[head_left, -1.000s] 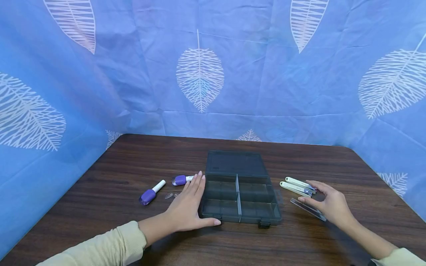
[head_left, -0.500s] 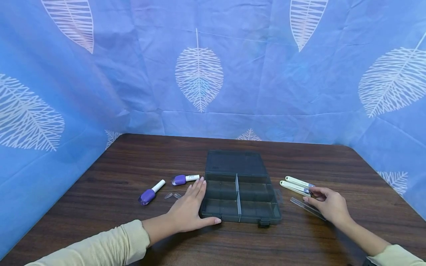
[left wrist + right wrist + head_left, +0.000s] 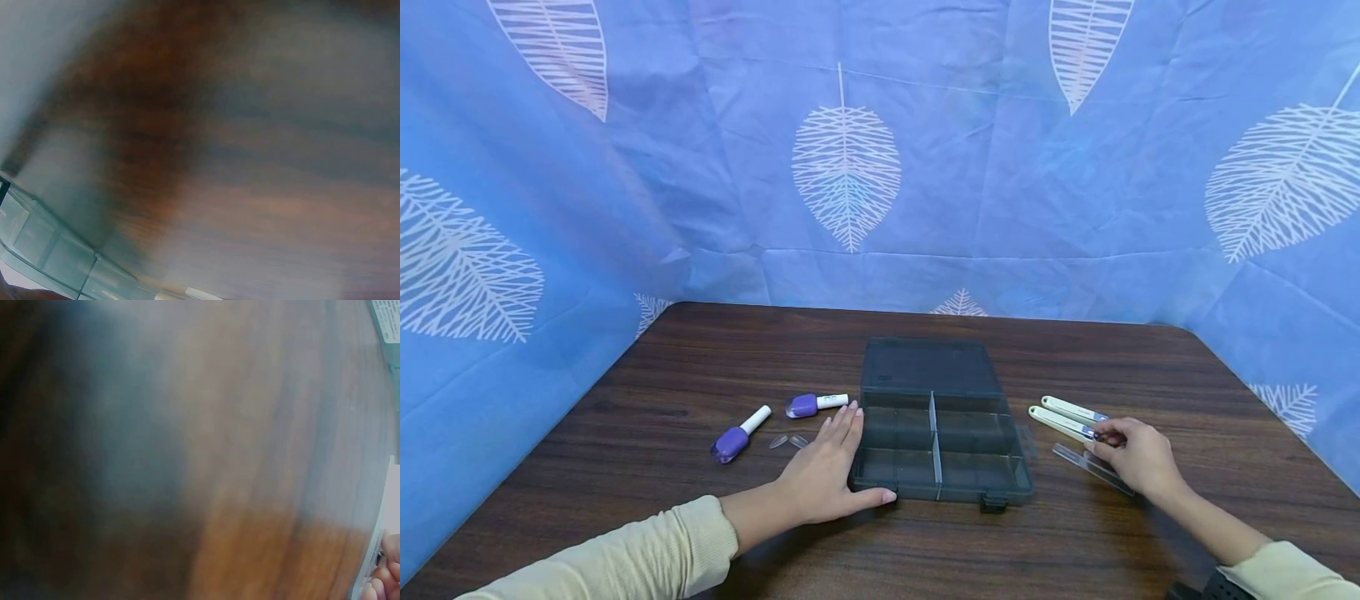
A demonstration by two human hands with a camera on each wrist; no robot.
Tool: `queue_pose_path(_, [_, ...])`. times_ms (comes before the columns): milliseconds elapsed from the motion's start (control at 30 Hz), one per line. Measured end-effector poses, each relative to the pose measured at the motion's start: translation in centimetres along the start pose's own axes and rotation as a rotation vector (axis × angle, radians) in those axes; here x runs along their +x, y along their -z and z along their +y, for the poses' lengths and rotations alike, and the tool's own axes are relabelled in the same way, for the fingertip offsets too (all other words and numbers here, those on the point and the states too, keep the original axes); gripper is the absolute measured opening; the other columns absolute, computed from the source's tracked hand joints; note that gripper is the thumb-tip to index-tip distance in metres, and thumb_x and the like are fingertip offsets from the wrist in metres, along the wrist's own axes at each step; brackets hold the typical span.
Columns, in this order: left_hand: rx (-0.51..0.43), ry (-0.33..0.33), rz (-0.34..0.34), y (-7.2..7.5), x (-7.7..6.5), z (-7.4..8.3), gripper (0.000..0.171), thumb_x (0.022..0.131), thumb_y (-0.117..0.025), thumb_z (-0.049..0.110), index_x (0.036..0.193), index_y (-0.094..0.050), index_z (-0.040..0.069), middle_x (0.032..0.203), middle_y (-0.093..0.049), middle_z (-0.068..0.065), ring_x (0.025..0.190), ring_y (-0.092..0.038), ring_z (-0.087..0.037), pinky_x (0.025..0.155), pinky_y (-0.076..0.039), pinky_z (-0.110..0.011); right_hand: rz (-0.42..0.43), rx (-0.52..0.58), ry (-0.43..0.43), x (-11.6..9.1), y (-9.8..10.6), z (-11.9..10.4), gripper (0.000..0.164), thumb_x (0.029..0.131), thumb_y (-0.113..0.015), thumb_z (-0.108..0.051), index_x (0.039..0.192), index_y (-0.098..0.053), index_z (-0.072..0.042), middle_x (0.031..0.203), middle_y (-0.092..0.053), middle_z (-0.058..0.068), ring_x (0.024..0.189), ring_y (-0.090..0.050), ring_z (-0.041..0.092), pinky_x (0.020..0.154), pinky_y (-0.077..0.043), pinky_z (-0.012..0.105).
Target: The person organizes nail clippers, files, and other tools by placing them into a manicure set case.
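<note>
My left hand (image 3: 823,479) rests with straight fingers along the left side of a dark, see-through compartment box (image 3: 946,492), its thumb at the front edge. The box lies with its lid back. To its right are two pale nail clippers, the far one (image 3: 1067,407) and the near one (image 3: 1060,422), side by side. My right hand (image 3: 1138,460) pinches the near clipper's metal end between curled fingers and thumb; the fingertips partly hide it. Just below lie clear plastic strips (image 3: 1078,461), partly covered by that hand. In the right wrist view only some fingers (image 3: 390,569) show at the edge.
Left of the box lie two purple nail polish bottles with white caps, one nearer (image 3: 732,443) and one farther (image 3: 803,406). Small clear nail tips (image 3: 779,442) lie by my left hand. A patterned blue cloth (image 3: 925,208) stands behind the dark wooden table (image 3: 760,342).
The right hand's fingers and thumb have drawn together from a spread pose onto the near nail clipper's end. The left hand has slid slightly towards me, uncovering the far bottle's cap.
</note>
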State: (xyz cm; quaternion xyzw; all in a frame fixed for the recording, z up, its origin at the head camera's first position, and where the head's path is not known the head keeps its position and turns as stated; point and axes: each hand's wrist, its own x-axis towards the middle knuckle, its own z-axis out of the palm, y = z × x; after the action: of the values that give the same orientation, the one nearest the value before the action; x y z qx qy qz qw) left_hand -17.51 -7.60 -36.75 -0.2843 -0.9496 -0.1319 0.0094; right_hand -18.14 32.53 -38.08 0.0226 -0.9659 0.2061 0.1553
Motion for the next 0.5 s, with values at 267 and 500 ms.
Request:
queue_pose_path(267, [0.015,0.008,-0.016,0.08,0.10,-0.03,0.103,0.079,-0.051,0.069,0.144,-0.023,-0.005,0.152,-0.021,-0.022,0.141,-0.022,-0.032,0.112,-0.028,-0.043,-0.056,0.008,-0.024,0.19,0.51,-0.14,0.019,0.081,-0.066,-0.006,0.093,-0.065,0.009,0.069,-0.063,0.006,0.058,-0.049,0.008,0.050,-0.037,0.023])
queue_pose_path(500, [0.007,0.013,-0.018,0.09,0.10,-0.03,0.103,0.079,-0.052,0.069,0.144,-0.023,-0.005,0.152,-0.021,-0.022,0.141,-0.023,-0.033,0.111,-0.029,-0.044,-0.039,0.018,-0.005,0.14,0.96,-0.35,0.018,0.083,-0.064,-0.005,0.092,-0.065,0.011,0.068,-0.061,0.004,0.055,-0.044,0.005,0.049,-0.035,0.022])
